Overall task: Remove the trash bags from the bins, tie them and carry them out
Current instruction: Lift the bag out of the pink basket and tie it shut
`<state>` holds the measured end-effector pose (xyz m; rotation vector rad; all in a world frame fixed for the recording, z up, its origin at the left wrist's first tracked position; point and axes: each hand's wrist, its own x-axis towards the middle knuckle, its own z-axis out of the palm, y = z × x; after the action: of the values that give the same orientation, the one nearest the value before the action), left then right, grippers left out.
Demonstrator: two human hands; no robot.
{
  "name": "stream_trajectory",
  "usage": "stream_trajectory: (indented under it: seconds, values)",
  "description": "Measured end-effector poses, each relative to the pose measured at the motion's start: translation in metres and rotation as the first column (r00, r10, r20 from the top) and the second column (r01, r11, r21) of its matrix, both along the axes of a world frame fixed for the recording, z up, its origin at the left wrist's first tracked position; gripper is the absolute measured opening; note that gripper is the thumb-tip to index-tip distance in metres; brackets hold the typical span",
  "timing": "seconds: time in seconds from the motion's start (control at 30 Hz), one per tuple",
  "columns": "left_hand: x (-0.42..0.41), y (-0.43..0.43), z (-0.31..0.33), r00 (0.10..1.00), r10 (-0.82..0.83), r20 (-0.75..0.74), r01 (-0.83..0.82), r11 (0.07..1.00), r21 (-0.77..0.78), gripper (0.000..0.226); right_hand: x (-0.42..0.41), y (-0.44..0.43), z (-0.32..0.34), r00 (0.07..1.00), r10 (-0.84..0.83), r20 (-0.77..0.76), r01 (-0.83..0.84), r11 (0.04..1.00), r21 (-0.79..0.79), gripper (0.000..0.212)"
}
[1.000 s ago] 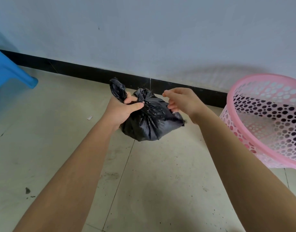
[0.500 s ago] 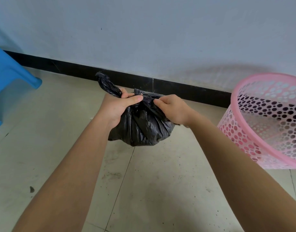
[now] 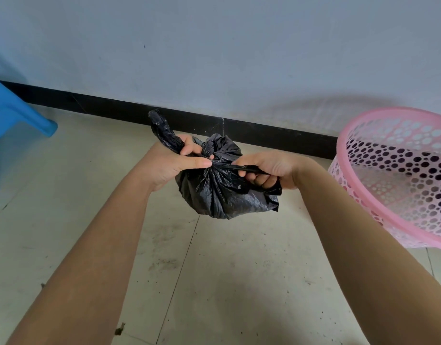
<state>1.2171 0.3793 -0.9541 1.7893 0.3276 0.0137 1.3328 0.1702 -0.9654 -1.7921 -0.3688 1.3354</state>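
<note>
A small black trash bag (image 3: 221, 192) hangs in the air between my hands, above the tiled floor. My left hand (image 3: 173, 163) grips one twisted tail of the bag's mouth, which sticks up past my knuckles toward the wall. My right hand (image 3: 266, 169) grips the other tail and holds it stretched out to the right. A bunched knot sits between the two hands at the top of the bag. A pink perforated plastic bin (image 3: 398, 178) stands at the right with no bag in it.
A blue plastic stool (image 3: 12, 115) stands at the left edge. A black skirting board (image 3: 114, 108) runs along the grey wall ahead. The beige floor tiles (image 3: 239, 282) carry specks of dirt.
My right hand went from open beside the bag to gripping a tail and drawing it to the right. The left hand kept its hold on the other tail.
</note>
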Motion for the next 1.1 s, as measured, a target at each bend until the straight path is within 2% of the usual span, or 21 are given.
stream_trajectory:
  seconds: [0.07, 0.1, 0.17, 0.23, 0.3, 0.37, 0.43, 0.5, 0.6, 0.67, 0.73, 0.8, 0.9, 1.0, 1.1]
  values:
    - [0.001, 0.001, 0.003, 1.0, -0.029, 0.001, 0.029, 1.0, 0.011, 0.054, 0.001, -0.001, 0.0, 0.968, -0.093, 0.231, 0.096, 0.995, -0.004, 0.025]
    - [0.001, 0.001, 0.005, 0.998, -0.059, -0.004, 0.059, 0.998, 0.002, 0.054, 0.002, -0.001, -0.001, 0.925, -0.182, 0.334, 0.177, 0.983, 0.046, 0.022]
    - [0.001, -0.001, 0.008, 0.993, -0.115, -0.016, 0.114, 0.993, -0.005, 0.054, 0.005, 0.0, -0.002, 0.844, -0.314, 0.434, 0.244, 0.946, 0.212, 0.033]
    - [0.003, -0.004, 0.011, 0.989, -0.146, -0.027, 0.147, 0.988, 0.044, 0.055, 0.005, 0.002, -0.001, 0.873, -0.229, 0.43, 0.111, 0.953, 0.282, 0.046]
    - [0.003, -0.005, 0.012, 0.987, -0.161, -0.025, 0.163, 0.982, 0.094, 0.054, 0.003, 0.003, -0.004, 0.939, -0.018, 0.343, -0.072, 0.966, 0.248, 0.055]
    - [0.003, -0.005, 0.009, 0.99, -0.136, -0.025, 0.138, 0.981, 0.137, 0.054, -0.004, 0.006, -0.014, 0.971, 0.073, 0.226, -0.13, 0.96, 0.248, 0.048]
    - [0.003, -0.005, 0.001, 0.997, -0.078, -0.006, 0.078, 0.978, 0.194, 0.052, -0.013, 0.012, -0.026, 0.976, -0.011, 0.219, -0.052, 0.959, 0.28, 0.031]
    - [0.003, -0.007, -0.015, 0.998, 0.042, 0.04, -0.05, 0.976, 0.21, 0.047, -0.018, 0.015, -0.038, 0.951, -0.057, 0.303, -0.029, 0.961, 0.274, 0.017]
    - [0.002, -0.016, -0.043, 0.951, 0.299, 0.078, -0.309, 0.921, 0.237, 0.039, -0.019, 0.015, -0.044, 0.905, 0.022, 0.424, -0.104, 0.98, 0.172, 0.008]
    - [0.0, -0.025, -0.05, 0.907, 0.406, 0.115, -0.417, 0.825, 0.38, 0.023, -0.021, 0.015, -0.042, 0.882, 0.033, 0.471, -0.114, 0.983, 0.145, 0.014]
    - [0.0, -0.031, -0.055, 0.891, 0.431, 0.14, -0.449, 0.796, 0.406, 0.016, -0.021, 0.014, -0.041, 0.86, 0.029, 0.509, -0.118, 0.983, 0.144, 0.021]
    - [0.002, -0.033, -0.061, 0.909, 0.408, 0.085, -0.413, 0.853, 0.321, 0.011, -0.019, 0.011, -0.042, 0.857, 0.013, 0.515, -0.107, 0.982, 0.153, 0.011]
    - [0.003, -0.036, -0.063, 0.913, 0.396, -0.095, -0.396, 0.918, 0.025, 0.015, -0.019, 0.007, -0.044, 0.869, -0.089, 0.486, -0.02, 0.976, 0.216, 0.01]
    - [0.002, -0.04, -0.054, 0.907, 0.344, -0.244, -0.406, 0.868, -0.285, 0.025, -0.021, 0.007, -0.046, 0.85, -0.165, 0.501, 0.043, 0.969, 0.245, 0.013]
    - [0.001, -0.04, -0.046, 0.909, 0.317, -0.271, -0.412, 0.782, -0.468, 0.027, -0.021, 0.007, -0.047, 0.843, -0.202, 0.498, 0.079, 0.963, 0.258, 0.02]
